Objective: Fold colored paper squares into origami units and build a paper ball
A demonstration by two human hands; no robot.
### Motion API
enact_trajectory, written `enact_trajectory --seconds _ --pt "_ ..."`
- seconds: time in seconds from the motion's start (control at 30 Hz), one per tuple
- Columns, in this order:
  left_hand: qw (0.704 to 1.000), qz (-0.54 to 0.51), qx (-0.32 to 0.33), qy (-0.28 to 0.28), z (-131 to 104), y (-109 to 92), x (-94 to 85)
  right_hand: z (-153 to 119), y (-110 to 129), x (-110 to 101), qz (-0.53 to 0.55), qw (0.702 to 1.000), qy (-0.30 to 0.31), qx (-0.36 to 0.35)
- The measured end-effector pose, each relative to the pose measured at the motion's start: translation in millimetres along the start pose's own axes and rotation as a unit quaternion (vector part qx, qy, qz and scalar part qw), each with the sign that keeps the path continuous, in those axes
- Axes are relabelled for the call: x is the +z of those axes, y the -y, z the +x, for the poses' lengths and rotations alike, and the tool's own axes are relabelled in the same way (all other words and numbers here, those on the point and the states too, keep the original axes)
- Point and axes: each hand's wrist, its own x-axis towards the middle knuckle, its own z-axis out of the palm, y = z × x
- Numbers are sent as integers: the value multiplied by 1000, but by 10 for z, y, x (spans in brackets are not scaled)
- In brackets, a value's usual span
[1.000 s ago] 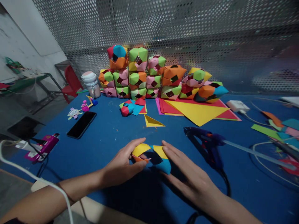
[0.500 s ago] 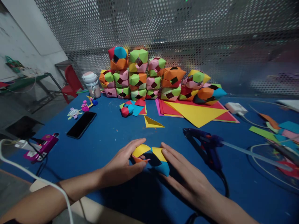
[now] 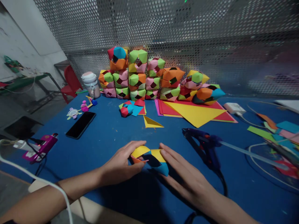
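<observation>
A folded paper piece (image 3: 150, 158) in yellow, orange, black and light blue rests on the blue table (image 3: 109, 137) near its front edge. My left hand (image 3: 120, 165) cups its left side, thumb under the orange flap and fingers over the yellow top. Pressed flat against its right side is my right hand (image 3: 187, 177), fingers stretched out toward the yellow corner. Both hands touch the piece at once.
Stacked coloured paper cubes (image 3: 140, 76) line the mesh wall, with red and yellow sheets (image 3: 198, 112) before them. A blue glue gun (image 3: 205, 146) lies right of my hands. A phone (image 3: 80, 124), a pink glue gun (image 3: 40, 146) and a jar (image 3: 91, 84) sit left.
My hands have closed in slightly on the paper piece and pressed it together; it looks a little more compact. Nothing else on the table has moved.
</observation>
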Motion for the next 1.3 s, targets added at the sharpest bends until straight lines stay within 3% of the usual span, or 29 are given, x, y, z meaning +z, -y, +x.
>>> enact_trajectory --seconds 0.4,0.63,0.9,1.1,1.3 --pt "999 17 -28 39 1 54 -51 12 -10 20 -13 1000 9 -9" --pt "987 -89 -105 85 16 20 -102 14 -21 35 -52 998 22 -42" --pt "979 -137 -128 79 17 42 -69 -4 19 90 -1 1000 15 -9" --pt "960 -228 -152 63 -1 25 4 -42 52 165 25 998 -41 45" --pt "942 -298 -141 55 -13 40 59 -59 34 159 20 999 -20 22"
